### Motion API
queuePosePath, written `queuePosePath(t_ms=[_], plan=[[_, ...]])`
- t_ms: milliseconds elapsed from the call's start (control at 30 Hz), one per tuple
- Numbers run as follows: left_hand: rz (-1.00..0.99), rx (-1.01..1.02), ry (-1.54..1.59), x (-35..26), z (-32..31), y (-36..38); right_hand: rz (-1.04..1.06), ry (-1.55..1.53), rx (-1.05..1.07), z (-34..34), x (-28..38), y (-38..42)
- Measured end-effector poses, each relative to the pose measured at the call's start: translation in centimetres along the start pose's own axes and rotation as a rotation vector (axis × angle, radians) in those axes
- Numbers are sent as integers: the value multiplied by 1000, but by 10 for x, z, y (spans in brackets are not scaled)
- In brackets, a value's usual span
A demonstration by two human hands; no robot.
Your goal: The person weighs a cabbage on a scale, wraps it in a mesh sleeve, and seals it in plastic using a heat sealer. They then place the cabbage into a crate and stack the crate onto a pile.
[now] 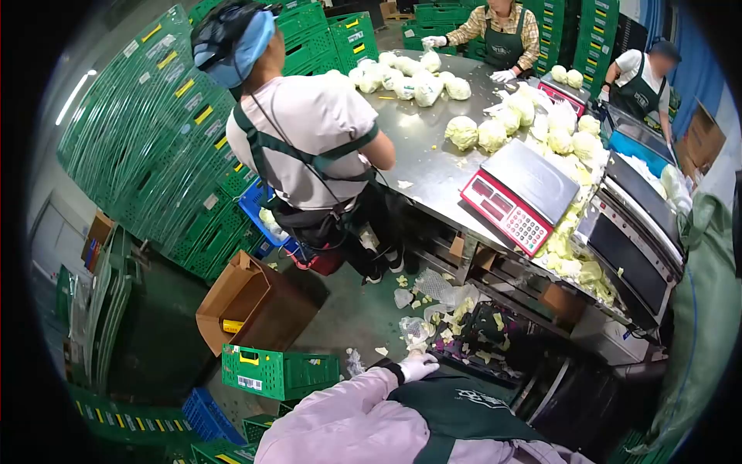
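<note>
My left hand, in a white glove, is at the bottom centre in front of my dark green apron. Its fingers look curled together; what they hold, if anything, is too small to tell. Just beyond it lies crumpled clear netted wrap, and I cannot tell whether they touch. My right hand is out of view. Leaf scraps and more wrap lie on the floor and on a dark crate. A red-framed scale and pale green cabbages sit on the metal table.
A co-worker stands at the table's left side; two others are behind it. An open cardboard box and a green crate stand left of me. A wrapping machine is right; stacked crates rise at left.
</note>
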State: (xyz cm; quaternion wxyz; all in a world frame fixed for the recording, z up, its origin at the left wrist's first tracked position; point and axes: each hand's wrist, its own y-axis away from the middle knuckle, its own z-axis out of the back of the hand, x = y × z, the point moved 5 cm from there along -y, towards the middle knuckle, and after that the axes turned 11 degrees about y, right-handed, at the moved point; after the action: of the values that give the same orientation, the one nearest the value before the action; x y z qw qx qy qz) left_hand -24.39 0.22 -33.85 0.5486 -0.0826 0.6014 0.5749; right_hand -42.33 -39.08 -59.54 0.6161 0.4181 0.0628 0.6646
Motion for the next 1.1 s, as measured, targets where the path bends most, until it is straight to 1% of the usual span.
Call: queuePosePath(t_ms=[33,67,100,133,167,200,233,267,300,333,367,433,500,533,567,633,700,733,767,833,867,900,933,967,1000,1033,1067,1100], plan=[[-8,-26,60,11,17,5,303,333,-174,-3,0,-31],[34,-81,108,14,35,15,113,103,-158,27,3,-42],[-5,-178,34,9,55,29,-70,-194,-105,63,31,-42],[14,-170,129,6,69,36,-272,-560,-119,103,60,-39],[39,-176,233,3,83,50,-467,-869,-197,143,83,-38],[-55,-310,69,26,93,44,-241,-582,-196,170,116,-53],[-92,-370,228,49,96,38,5,-299,-184,179,111,-78],[-123,-410,297,57,103,43,-39,-630,-66,154,78,-124],[-142,-488,310,56,112,61,-122,-952,33,146,96,-140],[-133,-563,407,55,114,83,-207,-604,86,161,102,-149],[-113,-652,483,74,114,90,-199,-422,158,178,142,-151],[63,-811,703,124,101,109,-127,-228,281,186,188,-184],[66,-1102,695,174,77,142,-42,-73,382,189,243,-206],[-20,-1191,828,194,59,161,-6,-4,425,187,263,-222],[100,-1255,703,214,35,182,32,57,458,186,280,-238],[484,-1352,910,237,-17,230,96,165,494,182,311,-266],[927,-1632,1198,257,-92,261,135,244,504,175,331,-292],[1349,-1619,1250,253,-118,272,161,284,493,173,342,-307],[1445,-1594,1432,231,-129,275,189,318,486,169,350,-322],[1625,-1755,1528,260,-146,244,303,422,428,147,353,-364],[1546,-1580,1491,246,-130,245,357,474,368,130,350,-393],[1391,-1612,1377,248,-121,243,774,658,467,148,416,-332],[1108,-1633,1302,264,-114,229,252,-59,590,136,421,-317],[826,-1617,1221,273,-104,213,631,161,611,135,451,-294],[523,-1413,1326,269,-90,196,422,21,634,133,463,-266],[523,-1310,1096,265,-76,183,213,-150,634,136,469,-229],[502,-1201,855,259,-62,167,240,-242,749,131,472,-208],[223,-1202,474,244,-52,159,279,-280,801,136,469,-189]])
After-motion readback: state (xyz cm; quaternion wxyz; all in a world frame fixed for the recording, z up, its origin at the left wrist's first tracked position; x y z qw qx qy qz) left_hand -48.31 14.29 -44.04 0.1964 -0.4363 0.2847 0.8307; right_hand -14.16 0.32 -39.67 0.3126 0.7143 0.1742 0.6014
